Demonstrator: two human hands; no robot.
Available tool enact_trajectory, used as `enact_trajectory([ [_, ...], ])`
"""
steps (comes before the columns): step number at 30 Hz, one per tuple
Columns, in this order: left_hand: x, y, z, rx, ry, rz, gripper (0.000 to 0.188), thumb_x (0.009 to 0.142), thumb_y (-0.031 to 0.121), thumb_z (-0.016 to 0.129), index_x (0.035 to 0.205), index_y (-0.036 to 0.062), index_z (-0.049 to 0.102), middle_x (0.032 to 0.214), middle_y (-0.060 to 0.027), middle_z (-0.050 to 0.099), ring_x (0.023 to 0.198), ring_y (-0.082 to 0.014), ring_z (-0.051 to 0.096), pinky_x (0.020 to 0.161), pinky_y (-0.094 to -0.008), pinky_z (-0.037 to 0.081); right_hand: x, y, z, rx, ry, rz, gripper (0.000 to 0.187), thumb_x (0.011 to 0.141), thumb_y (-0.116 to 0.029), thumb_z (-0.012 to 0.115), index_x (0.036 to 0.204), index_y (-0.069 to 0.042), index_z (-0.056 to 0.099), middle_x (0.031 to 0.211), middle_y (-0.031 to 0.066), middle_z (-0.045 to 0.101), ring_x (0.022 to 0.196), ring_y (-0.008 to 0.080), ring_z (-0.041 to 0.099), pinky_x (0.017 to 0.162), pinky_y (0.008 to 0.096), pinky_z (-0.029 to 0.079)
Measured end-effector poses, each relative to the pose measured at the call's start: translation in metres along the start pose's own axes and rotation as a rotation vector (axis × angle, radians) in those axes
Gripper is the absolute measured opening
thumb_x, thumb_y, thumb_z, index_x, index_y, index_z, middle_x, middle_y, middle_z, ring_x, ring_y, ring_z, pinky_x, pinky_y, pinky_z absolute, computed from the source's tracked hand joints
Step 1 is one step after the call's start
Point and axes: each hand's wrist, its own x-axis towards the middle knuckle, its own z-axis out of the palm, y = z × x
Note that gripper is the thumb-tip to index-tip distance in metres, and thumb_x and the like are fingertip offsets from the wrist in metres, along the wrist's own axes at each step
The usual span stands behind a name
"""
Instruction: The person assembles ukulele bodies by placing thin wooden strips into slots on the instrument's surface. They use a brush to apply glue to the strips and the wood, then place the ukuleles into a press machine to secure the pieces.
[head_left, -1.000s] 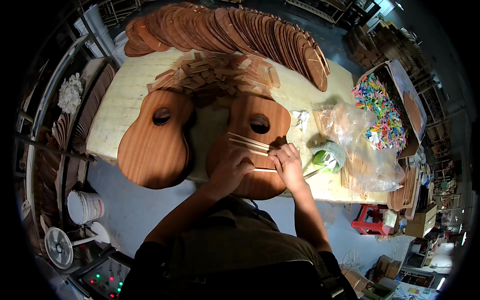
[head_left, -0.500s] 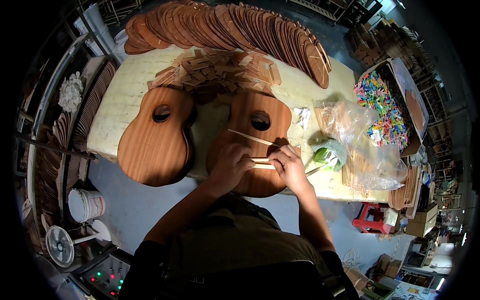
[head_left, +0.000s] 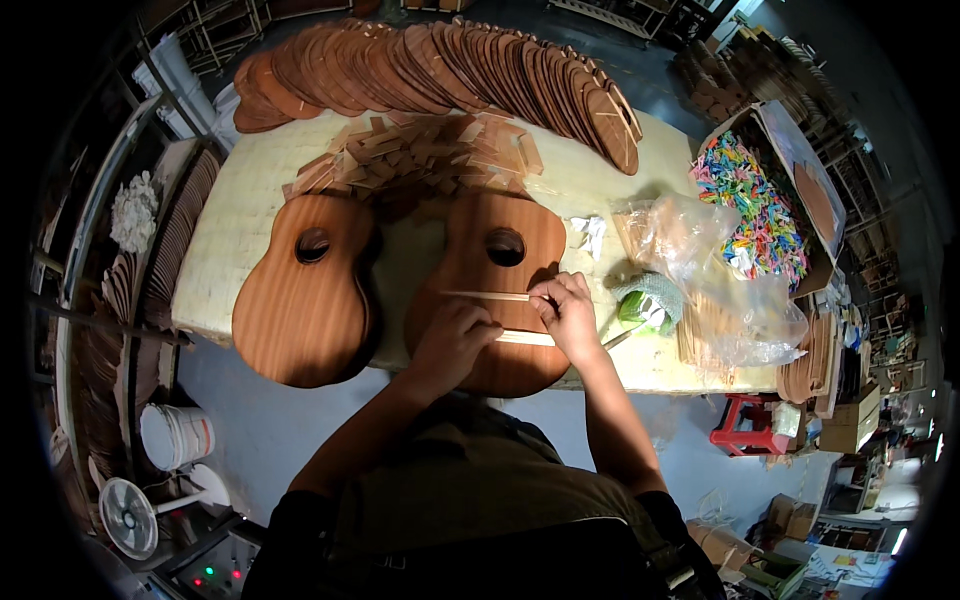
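Observation:
A small guitar-shaped wooden body with a round sound hole lies in front of me, and both hands are over its wide lower part. My right hand is closed, pinching one end of a thin pale wood strip that runs level across the body below the hole. Lower down, my left hand is closed with its fingertips at the left end of a few pale strips lying side by side. Its fingers partly hide that end. A second, matching body rests to the left.
Small flat wood pieces are heaped behind the bodies, before a long row of body-shaped wooden plates. On the right are clear plastic bags over strips, a green-wrapped container with a tool, and a box of colourful clips.
The strip in my right hand has swung from slanted to level. My right hand has come away from the lower strips, while my left stays at them. The whole view has shifted slightly.

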Motion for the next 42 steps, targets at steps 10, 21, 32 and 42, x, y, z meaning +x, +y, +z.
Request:
enact_trajectory([
  [10, 0.000, -0.004, 0.006, -0.038, -0.003, -0.036, 0.012, 0.079, 0.008, 0.067, 0.090, 0.0043, 0.068, 0.090, -0.0103, 0.061, 0.085, -0.0270, 0.056, 0.075, -0.0382, 0.046, -0.061, 0.007, -0.015, 0.113, 0.465, 0.231, 0.017, 0.084, -0.008, 0.067, 0.100, -0.004, 0.066, 0.091, 0.0058, 0.059, 0.084, 0.0181, 0.051, 0.080, 0.0341, 0.042],
  [21, 0.019, -0.009, -0.012, -0.122, -0.412, -0.236, 0.012, 0.082, 0.013, 0.069, 0.085, 0.0033, 0.064, 0.080, -0.0100, 0.054, 0.075, -0.0248, 0.057, 0.063, -0.0365, 0.046, -0.143, 0.106, -0.009, 0.809, 0.622, 1.148, 0.012, 0.088, -0.009, 0.067, 0.085, 0.002, 0.065, 0.071, 0.0020, 0.059, 0.067, 0.0085, 0.053, 0.063, 0.0233, 0.044],
  [32, 0.043, 0.009, -0.014, -0.101, -0.282, -0.132, 0.023, 0.074, 0.001, 0.069, 0.097, 0.0047, 0.065, 0.085, -0.0068, 0.056, 0.077, -0.0212, 0.059, 0.068, -0.0314, 0.049, -0.107, 0.094, -0.114, -0.631, -0.002, 0.728, 0.021, 0.085, -0.017, 0.061, 0.104, -0.014, 0.070, 0.084, 0.0120, 0.066, 0.074, 0.0330, 0.065, 0.069, 0.0413, 0.053],
  [42, 0.050, 0.014, 0.005, -0.819, -0.163, -0.733, 0.023, 0.085, 0.009, 0.063, 0.107, 0.0034, 0.064, 0.085, 0.0011, 0.059, 0.075, -0.0078, 0.056, 0.065, -0.0201, 0.044, -0.106, 0.116, -0.135, -0.467, -0.095, 0.783, 0.020, 0.083, -0.020, 0.065, 0.099, -0.011, 0.074, 0.080, 0.0143, 0.070, 0.065, 0.0288, 0.066, 0.066, 0.0361, 0.053],
])
